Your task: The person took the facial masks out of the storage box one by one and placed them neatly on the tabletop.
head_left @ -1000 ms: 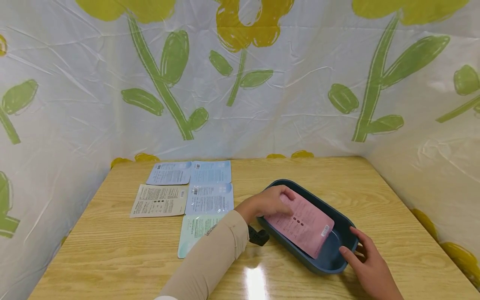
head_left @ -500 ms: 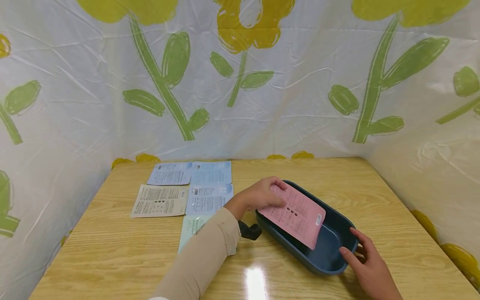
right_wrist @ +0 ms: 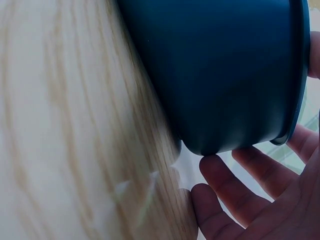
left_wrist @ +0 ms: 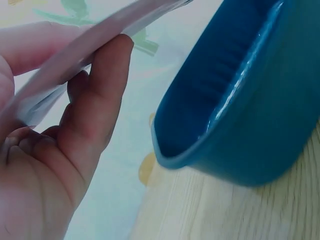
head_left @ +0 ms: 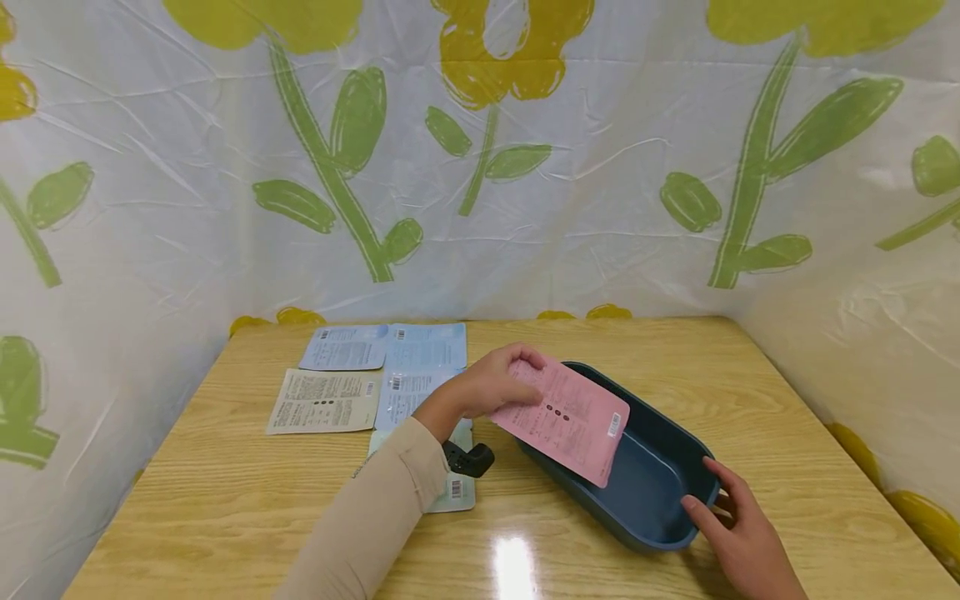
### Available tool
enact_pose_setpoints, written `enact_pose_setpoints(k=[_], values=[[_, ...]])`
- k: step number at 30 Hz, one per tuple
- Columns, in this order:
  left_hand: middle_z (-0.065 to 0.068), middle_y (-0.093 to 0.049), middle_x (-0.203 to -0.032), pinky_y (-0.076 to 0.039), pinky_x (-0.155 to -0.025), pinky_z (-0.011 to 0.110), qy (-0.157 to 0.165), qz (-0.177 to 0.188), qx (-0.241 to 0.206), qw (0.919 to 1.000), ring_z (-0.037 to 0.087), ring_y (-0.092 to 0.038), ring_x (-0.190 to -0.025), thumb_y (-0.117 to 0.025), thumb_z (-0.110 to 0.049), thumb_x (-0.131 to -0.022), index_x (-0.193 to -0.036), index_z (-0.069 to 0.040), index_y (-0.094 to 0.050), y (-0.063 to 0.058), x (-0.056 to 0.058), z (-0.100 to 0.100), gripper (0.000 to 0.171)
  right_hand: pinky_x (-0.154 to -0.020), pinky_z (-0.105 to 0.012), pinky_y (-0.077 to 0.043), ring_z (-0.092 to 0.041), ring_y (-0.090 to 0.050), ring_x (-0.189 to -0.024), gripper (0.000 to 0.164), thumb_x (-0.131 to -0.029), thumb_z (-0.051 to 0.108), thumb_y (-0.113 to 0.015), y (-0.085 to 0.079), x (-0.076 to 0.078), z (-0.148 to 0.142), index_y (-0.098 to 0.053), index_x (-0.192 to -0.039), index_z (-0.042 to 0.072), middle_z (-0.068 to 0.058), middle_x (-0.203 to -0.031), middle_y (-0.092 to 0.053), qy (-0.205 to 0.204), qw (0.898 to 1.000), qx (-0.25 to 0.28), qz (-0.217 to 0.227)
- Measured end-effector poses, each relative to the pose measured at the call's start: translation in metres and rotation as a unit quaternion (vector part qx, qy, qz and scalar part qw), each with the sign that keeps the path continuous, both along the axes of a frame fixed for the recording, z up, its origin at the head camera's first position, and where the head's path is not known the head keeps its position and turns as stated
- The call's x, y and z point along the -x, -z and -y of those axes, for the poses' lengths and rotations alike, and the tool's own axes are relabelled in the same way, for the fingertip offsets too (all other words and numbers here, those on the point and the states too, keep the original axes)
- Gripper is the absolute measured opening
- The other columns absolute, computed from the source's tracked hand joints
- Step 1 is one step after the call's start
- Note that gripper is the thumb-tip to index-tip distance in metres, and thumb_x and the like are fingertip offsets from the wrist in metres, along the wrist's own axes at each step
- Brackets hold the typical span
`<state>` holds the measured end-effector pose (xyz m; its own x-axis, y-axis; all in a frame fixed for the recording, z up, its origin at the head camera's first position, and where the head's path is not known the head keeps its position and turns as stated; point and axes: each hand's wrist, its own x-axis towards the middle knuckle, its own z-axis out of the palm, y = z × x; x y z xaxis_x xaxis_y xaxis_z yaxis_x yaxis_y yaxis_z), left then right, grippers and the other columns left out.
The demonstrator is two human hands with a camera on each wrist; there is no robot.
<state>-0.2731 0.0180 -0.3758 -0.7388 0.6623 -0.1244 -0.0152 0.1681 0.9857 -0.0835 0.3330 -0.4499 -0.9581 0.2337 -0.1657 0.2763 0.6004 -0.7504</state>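
Note:
My left hand (head_left: 491,387) pinches the left corner of a flat pink packet (head_left: 577,421), printed with small text and a barcode. The packet is tilted over the left part of a dark blue oblong tub (head_left: 645,492). Seen from the left wrist, the packet (left_wrist: 100,35) lies between thumb and fingers of the left hand (left_wrist: 75,145), apart from the tub (left_wrist: 235,145). My right hand (head_left: 742,529) grips the tub's near right end, thumb over the rim. In the right wrist view, fingers of the right hand (right_wrist: 270,200) touch the tub's outer wall (right_wrist: 215,80).
Left of the tub, flat packets lie on the wooden table (head_left: 202,483): several blue ones (head_left: 426,343), a beige one (head_left: 324,402) and a pale green one (head_left: 453,497) partly under the left forearm. A flower-printed sheet (head_left: 585,250) stands behind and at the sides.
The left hand has lifted the pink packet up and leftward, from inside the tub to over its left rim. The right hand and the tub have stayed put.

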Motion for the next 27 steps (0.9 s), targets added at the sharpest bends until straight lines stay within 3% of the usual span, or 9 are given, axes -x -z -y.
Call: enact_pose_setpoints(k=[7, 18, 27], values=[[0.014, -0.058, -0.104, -0.055, -0.063, 0.034, -0.017, -0.005, -0.007, 0.9998, 0.022, -0.065, -0.074, -0.074, -0.002, -0.083, -0.120, -0.009, -0.056, 0.008, -0.002, 0.024, 0.042, -0.073, -0.016, -0.046, -0.053, -0.047, -0.124, 0.081, -0.103, 0.044, -0.054, 0.000, -0.003, -0.001, -0.015, -0.158, 0.000, -0.034, -0.153, -0.025, -0.012, 1.000, 0.005, -0.019], [0.016, -0.059, -0.105, -0.056, -0.064, 0.034, -0.052, -0.007, -0.015, 0.9985, 0.022, -0.067, -0.073, -0.072, 0.000, -0.084, -0.124, -0.006, -0.054, 0.013, -0.008, 0.075, 0.045, -0.074, -0.015, -0.044, -0.054, -0.044, -0.125, 0.078, -0.104, 0.040, -0.054, -0.001, 0.001, -0.001, -0.014, -0.157, -0.002, -0.036, -0.153, -0.022, -0.017, 1.000, 0.006, -0.019], [0.017, -0.061, -0.110, -0.058, -0.064, 0.038, -0.090, 0.008, -0.010, 0.9959, 0.026, -0.070, -0.074, -0.071, -0.002, -0.086, -0.138, -0.010, -0.055, 0.026, -0.015, 0.124, 0.055, -0.071, -0.007, -0.037, -0.053, -0.045, -0.124, 0.082, -0.102, 0.046, -0.055, 0.002, -0.003, -0.002, -0.016, -0.158, 0.000, -0.036, -0.152, -0.025, -0.007, 1.000, -0.005, -0.021]])
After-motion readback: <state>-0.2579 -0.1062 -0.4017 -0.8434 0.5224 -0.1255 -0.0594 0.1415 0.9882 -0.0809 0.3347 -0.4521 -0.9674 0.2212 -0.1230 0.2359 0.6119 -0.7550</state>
